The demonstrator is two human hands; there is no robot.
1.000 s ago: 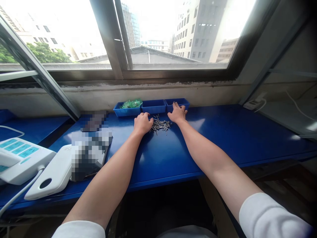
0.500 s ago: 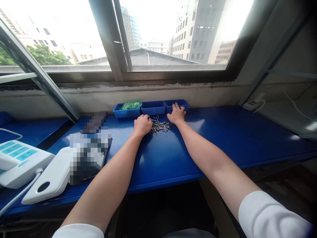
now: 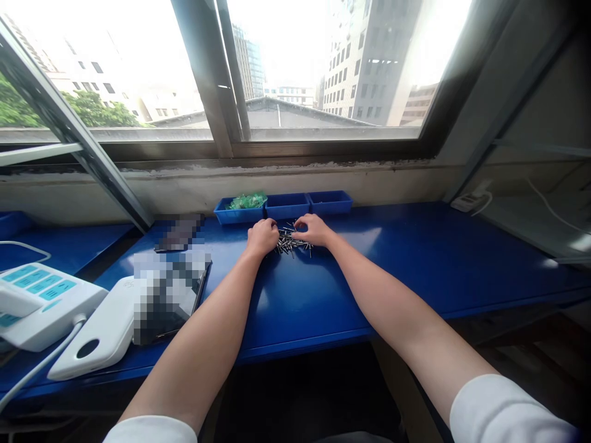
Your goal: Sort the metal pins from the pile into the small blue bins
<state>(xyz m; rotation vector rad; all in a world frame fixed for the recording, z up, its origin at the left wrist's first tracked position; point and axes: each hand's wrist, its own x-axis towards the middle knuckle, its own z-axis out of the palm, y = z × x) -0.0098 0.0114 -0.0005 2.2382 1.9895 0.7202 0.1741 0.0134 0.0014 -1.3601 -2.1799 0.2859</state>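
On the blue table lies a pile of slim metal pieces, like screws or rivets; they are too small to tell which. My left hand rests at the pile's left edge with its fingers curled in, and whatever they may hold is hidden. Over the pile's right side is my right hand, fingers bent and the thumb apart from them, with nothing visible between. Behind the pile stand three joined blue bins: the left bin holds green plastic packets, while the middle bin and right bin show bare insides.
To the left lie a white power bank, a white power strip with a cable, and blurred-out items. A metal shelf post rises at the left. The window is behind the bins.
My right hand has drawn back from the right bin and moved left to the pile. My left hand stays beside the pile. The view has shifted slightly.
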